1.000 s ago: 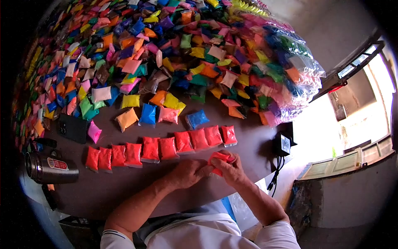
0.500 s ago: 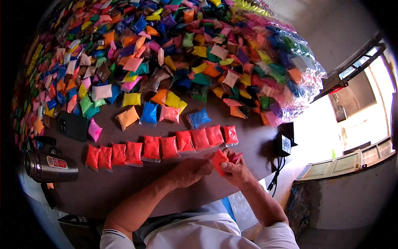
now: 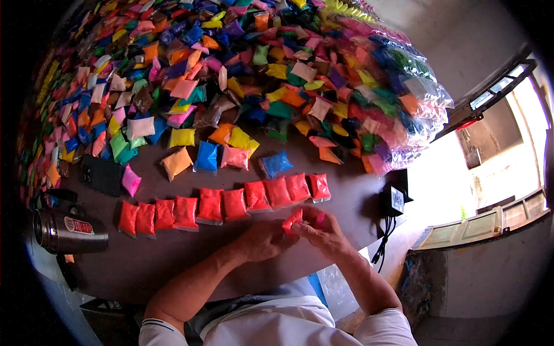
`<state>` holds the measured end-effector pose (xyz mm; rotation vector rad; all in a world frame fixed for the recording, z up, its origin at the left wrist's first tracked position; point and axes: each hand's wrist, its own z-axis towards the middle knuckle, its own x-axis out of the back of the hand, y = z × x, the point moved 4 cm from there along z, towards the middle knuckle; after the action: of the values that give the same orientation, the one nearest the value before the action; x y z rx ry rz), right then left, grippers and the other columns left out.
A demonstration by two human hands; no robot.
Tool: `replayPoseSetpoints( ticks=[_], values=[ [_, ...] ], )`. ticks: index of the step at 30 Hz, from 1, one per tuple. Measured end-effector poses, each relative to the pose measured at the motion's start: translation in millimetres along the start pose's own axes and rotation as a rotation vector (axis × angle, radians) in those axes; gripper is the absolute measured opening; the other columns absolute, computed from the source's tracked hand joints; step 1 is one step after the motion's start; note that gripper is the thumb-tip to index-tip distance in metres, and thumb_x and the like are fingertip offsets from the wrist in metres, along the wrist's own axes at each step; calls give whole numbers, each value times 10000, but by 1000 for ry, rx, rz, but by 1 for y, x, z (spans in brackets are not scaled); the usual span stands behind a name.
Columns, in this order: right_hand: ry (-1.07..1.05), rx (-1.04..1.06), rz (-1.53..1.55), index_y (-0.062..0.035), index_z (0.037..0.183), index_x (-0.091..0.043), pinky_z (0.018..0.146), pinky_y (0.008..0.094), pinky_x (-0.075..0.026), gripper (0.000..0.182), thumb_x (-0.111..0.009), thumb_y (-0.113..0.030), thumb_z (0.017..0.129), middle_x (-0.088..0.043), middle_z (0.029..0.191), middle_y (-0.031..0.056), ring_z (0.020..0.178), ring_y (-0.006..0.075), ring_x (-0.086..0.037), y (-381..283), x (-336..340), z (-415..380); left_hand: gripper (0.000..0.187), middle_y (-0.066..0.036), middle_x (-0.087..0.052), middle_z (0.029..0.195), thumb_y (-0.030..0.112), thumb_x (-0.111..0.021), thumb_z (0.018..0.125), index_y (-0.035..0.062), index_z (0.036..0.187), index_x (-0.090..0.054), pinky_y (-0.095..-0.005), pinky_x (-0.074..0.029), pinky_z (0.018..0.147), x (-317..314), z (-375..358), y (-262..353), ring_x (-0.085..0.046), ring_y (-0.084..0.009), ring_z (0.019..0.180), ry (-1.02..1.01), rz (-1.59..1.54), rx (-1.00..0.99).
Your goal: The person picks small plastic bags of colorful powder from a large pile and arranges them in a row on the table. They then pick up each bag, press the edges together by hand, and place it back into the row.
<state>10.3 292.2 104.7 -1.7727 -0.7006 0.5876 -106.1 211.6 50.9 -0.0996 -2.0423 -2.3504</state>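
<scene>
A small red packet [image 3: 292, 220] is between my two hands, just in front of the row of red packets [image 3: 234, 205] lying on the brown table. My left hand [image 3: 266, 239] is closed on the packet's left side. From the other side, my right hand [image 3: 324, 235] pinches the same packet near its lower edge. Something small and bright pink [image 3: 320, 219] shows at the fingers of my right hand; I cannot make out what it is. Parts of the held packet are hidden behind the fingers.
A huge heap of colourful packets [image 3: 231, 75] covers the back of the table [image 3: 173, 265]. Loose ones, including a blue packet [image 3: 277, 164], lie before the row. A metal flask [image 3: 75, 232] lies at left; a black adapter [image 3: 394, 200] with cables sits at right.
The red packet has moved slightly left, from mainly my right hand to between both hands. My left fingers now close on it. The row of packets has stayed put.
</scene>
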Motion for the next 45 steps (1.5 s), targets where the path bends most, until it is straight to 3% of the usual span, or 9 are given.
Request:
replayPoseSetpoints(
  ticks=[2,8,20,21,23,27,29,43,45],
  values=[
    [-182,-34,-161,-50,1136,-572,766,254,-452,329,-665,-210,864,-599,899,-1,839,87,-540,-3,0,1,302,-193,-640,985,268,-585,882,31,1068,-576,-375,-505,772,2,1,7,-629,-343,923,23,33,-41],
    [-188,-2,-453,-2,1061,-591,721,251,-438,308,-646,-245,881,-599,892,-6,820,70,-512,-5,4,3,280,-197,-640,947,267,-591,881,30,1030,-579,-393,-507,733,5,-1,3,-624,-367,893,-6,191,-36],
    [-192,-82,-27,11,1121,-586,820,269,-464,321,-605,-227,905,-630,1007,39,919,119,-576,10,16,-4,342,-176,-632,934,318,-531,909,2,1031,-579,-385,-472,780,11,0,18,-612,-292,887,-55,57,87],
    [-191,-84,-27,11,1121,-586,820,269,-464,321,-605,-227,905,-630,1007,39,919,119,-576,13,17,-3,335,-152,-634,885,303,-509,910,-13,982,-595,-374,-468,767,11,-1,20,-608,-244,848,-73,64,153],
    [-173,6,-115,-34,1068,-598,594,198,-422,334,-643,-305,878,-607,854,-3,719,48,-530,14,21,-1,337,-159,-632,868,304,-502,907,-15,969,-592,-377,-468,756,7,-1,8,-609,-252,833,-73,74,104],
    [-162,-47,-93,-35,1105,-579,652,198,-458,393,-677,-317,849,-621,934,11,776,63,-562,15,16,-1,333,-211,-641,892,296,-506,895,-3,1020,-582,-406,-478,776,10,-1,12,-628,-349,869,-163,126,147],
    [-197,-72,40,8,1187,-518,790,258,-486,400,-658,-187,868,-622,1033,50,926,121,-587,26,17,0,337,-215,-639,887,303,-505,894,-4,1008,-584,-408,-478,772,11,-2,10,-626,-354,866,-169,161,150],
    [-114,-12,44,-56,942,-601,639,218,-465,339,-723,-341,805,-613,827,1,744,72,-575,35,9,7,325,-222,-634,938,287,-533,896,-5,1029,-587,-423,-475,783,9,-1,7,-604,-386,905,-192,239,205],
    [-125,9,75,-60,930,-602,630,217,-459,324,-721,-336,808,-611,822,-4,742,66,-571,35,9,8,390,-223,-618,775,355,-530,881,-26,859,-610,-429,-465,680,8,0,5,-619,-346,763,-67,152,52]
  ],
)
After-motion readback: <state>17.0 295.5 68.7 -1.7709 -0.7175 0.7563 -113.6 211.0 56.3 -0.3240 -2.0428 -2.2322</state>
